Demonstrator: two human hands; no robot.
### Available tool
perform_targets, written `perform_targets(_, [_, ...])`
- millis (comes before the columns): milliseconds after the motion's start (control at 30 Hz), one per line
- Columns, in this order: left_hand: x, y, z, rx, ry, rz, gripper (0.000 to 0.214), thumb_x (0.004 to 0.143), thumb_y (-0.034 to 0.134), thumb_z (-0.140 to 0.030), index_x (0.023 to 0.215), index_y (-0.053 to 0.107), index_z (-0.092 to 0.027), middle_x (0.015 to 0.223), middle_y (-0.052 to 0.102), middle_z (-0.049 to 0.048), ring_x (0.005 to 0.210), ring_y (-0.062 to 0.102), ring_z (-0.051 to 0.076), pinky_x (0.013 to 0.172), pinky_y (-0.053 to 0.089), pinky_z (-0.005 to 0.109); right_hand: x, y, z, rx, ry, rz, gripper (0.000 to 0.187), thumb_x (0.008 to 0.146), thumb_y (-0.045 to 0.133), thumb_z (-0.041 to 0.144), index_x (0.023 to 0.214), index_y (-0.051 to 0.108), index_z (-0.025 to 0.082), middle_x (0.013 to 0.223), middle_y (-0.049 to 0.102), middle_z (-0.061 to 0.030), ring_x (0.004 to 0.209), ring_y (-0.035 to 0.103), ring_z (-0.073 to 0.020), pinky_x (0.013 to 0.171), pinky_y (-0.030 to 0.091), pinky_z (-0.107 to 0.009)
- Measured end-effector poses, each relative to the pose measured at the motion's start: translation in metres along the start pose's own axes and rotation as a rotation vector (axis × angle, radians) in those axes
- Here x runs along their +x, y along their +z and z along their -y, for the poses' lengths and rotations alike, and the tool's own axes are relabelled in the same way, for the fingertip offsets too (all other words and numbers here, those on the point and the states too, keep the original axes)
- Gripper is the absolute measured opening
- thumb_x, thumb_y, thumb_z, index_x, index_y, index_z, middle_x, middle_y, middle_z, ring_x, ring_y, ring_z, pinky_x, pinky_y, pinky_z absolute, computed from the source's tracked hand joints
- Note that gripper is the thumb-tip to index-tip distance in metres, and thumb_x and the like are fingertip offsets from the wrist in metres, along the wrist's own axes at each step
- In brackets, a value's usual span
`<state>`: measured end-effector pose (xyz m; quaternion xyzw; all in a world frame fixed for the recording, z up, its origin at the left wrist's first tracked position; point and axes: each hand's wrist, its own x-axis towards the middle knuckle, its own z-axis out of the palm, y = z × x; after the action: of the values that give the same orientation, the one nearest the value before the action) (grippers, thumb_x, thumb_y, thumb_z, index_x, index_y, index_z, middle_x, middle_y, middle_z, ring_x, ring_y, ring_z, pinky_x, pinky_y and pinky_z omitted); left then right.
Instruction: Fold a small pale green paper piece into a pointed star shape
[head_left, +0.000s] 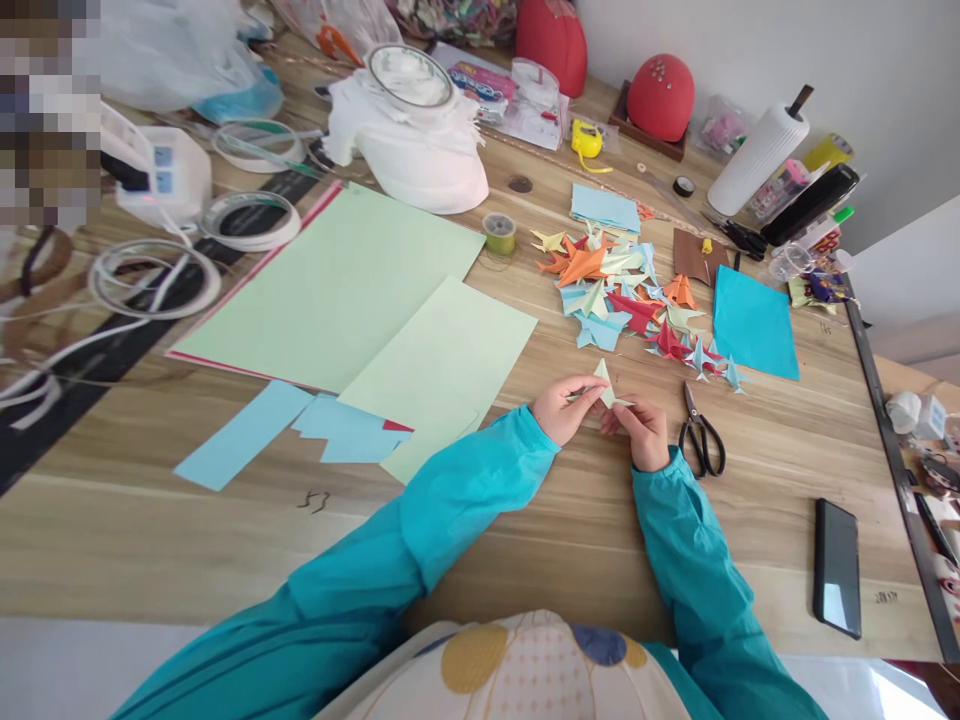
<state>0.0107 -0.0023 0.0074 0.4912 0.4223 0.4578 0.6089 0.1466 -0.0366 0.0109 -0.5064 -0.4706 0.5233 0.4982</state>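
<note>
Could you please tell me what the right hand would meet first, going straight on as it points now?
Beyond the pale green folded paper it holds, the right hand would probably meet the left hand, though depth is unclear.

Small, pale green folded paper (607, 386), pointed tip forward, between left hand (562, 408) and right hand (645, 430).

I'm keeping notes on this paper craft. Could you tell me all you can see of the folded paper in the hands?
The folded paper is small, pale green and matte, with visible creases. One pointed end faces away from the person; a narrow point sticks out to the right. The left hand pinches it from the left, and the right hand grips its lower right part. It is held over the wooden table, left of the scissors. Fingers hide some of it.
</note>
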Motion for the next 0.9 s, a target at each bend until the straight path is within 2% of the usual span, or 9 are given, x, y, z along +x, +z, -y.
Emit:
perform_targets(200, [0.0005,-0.0015,-0.0011,0.056,-0.045,-0.012,0.029,0.062,0.067,-0.029,0.084,0.065,-0.011,0.071,0.064,0.0038,0.061,0.056,0.011,0.058,0.048,0.022,-0.0011,-0.0005,-0.0030,-0.029,-0.020,0.012,0.014,0.075,0.057,0.030,0.074,0.062,0.017,0.057,0.062,0.0001,0.048,0.056,-0.0128,0.048,0.045,-0.026])
perform_targets(533, [0.0014,-0.0003,-0.0015,-0.099,-0.145,0.013,0.027,0.059,0.068,-0.025,0.081,0.064,-0.011,0.062,0.062,0.0007,0.052,0.055,0.009,0.054,0.048,0.022,-0.0019,0.0039,-0.0004,-0.123,-0.019,0.016,0.014,0.072,0.061,0.030,0.074,0.060,0.016,0.058,0.062,-0.0012,0.050,0.057,-0.0136,0.049,0.046,-0.026])
perform_targets(733, [0.0014,-0.0017,-0.0032,-0.069,-0.112,0.051,0.024,0.059,0.068,-0.024,0.077,0.063,-0.011,0.054,0.056,-0.0029,0.044,0.046,0.005,0.045,0.040,0.019,-0.0053,0.0036,-0.0054,-0.174,-0.029,0.013,0.017,0.071,0.062,0.033,0.073,0.058,0.017,0.061,0.062,-0.0023,0.051,0.058,-0.0142,0.050,0.047,-0.027])
perform_targets(900, [0.0009,-0.0023,-0.0050,-0.059,-0.104,0.052,0.023,0.058,0.069,-0.025,0.075,0.063,-0.011,0.053,0.054,-0.0038,0.043,0.043,0.005,0.044,0.038,0.019,-0.0054,0.0049,-0.0048,-0.159,-0.020,0.009,0.020,0.070,0.062,0.037,0.073,0.058,0.017,0.060,0.062,-0.0020,0.050,0.057,-0.0142,0.050,0.047,-0.027])
